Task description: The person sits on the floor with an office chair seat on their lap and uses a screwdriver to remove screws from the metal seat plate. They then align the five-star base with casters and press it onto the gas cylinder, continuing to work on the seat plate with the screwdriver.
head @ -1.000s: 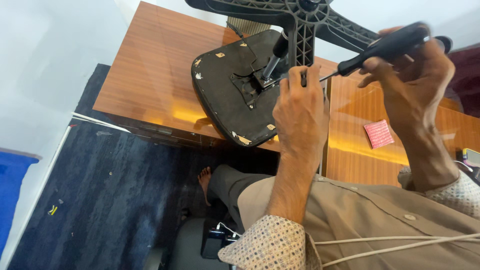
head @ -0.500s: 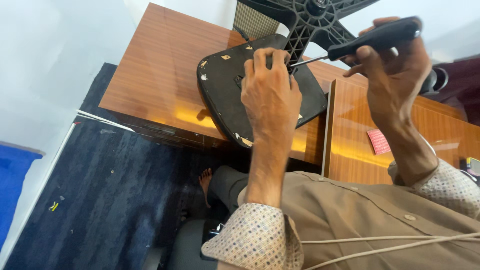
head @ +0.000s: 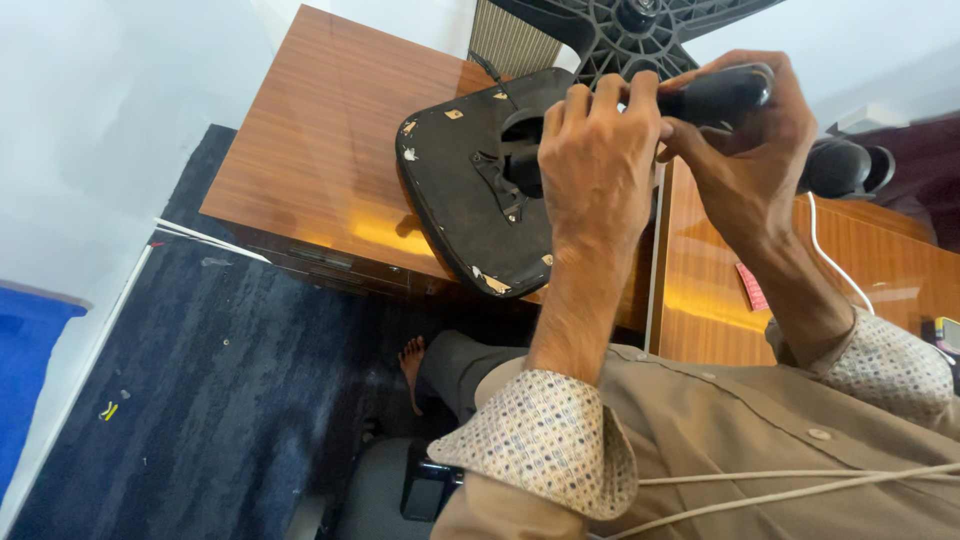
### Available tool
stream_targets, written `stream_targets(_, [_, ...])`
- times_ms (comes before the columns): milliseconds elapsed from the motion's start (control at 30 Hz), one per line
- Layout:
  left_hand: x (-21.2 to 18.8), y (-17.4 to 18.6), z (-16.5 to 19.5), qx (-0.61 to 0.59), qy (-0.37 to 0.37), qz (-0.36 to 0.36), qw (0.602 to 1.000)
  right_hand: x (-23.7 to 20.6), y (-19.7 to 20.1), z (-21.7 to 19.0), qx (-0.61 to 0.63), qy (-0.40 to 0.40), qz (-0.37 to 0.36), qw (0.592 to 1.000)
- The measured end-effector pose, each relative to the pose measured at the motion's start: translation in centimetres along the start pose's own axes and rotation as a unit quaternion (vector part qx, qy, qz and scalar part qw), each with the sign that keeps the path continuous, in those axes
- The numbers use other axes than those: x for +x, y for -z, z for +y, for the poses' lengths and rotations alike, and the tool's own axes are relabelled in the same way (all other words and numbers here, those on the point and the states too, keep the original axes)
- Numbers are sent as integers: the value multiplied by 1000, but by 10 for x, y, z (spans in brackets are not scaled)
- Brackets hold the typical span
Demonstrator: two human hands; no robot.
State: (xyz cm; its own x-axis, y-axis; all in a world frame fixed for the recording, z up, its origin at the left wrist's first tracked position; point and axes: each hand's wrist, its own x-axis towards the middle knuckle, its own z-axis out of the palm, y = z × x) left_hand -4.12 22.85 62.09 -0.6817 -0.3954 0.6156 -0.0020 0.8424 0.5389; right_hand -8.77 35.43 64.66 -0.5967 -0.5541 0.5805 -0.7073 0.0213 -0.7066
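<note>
A black chair seat (head: 455,195) lies upside down on a brown wooden desk (head: 320,150), its worn edge chipped pale. The chair's black star base (head: 640,25) sticks up at the top of the view. My right hand (head: 750,160) grips the black handle of a screwdriver (head: 715,95) over the seat's right side. My left hand (head: 595,160) is closed around the screwdriver's front end, its fingers meeting those of the right hand. The screwdriver's shaft and tip are hidden behind my left hand.
A second wooden desk (head: 720,310) adjoins on the right with a pink note (head: 750,287), a white cable (head: 832,262) and a black rounded object (head: 840,165). Dark blue carpet (head: 220,400) lies below, a blue object (head: 30,370) at far left. A bare foot (head: 412,365) shows under the desk.
My left hand has left the seat's underside and moved right onto the screwdriver. My right hand has brought the screwdriver lower and closer, so both hands now meet.
</note>
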Motion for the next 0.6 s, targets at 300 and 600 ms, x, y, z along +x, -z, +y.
stream_targets(300, [6, 6, -21, 34, -91, -63, 993, -2, -2, -8, -52, -10, -29, 998])
stream_targets(600, [-6, 7, -31, 62, -23, 12, 998, -1, -5, 13, -58, 4, 2, 998])
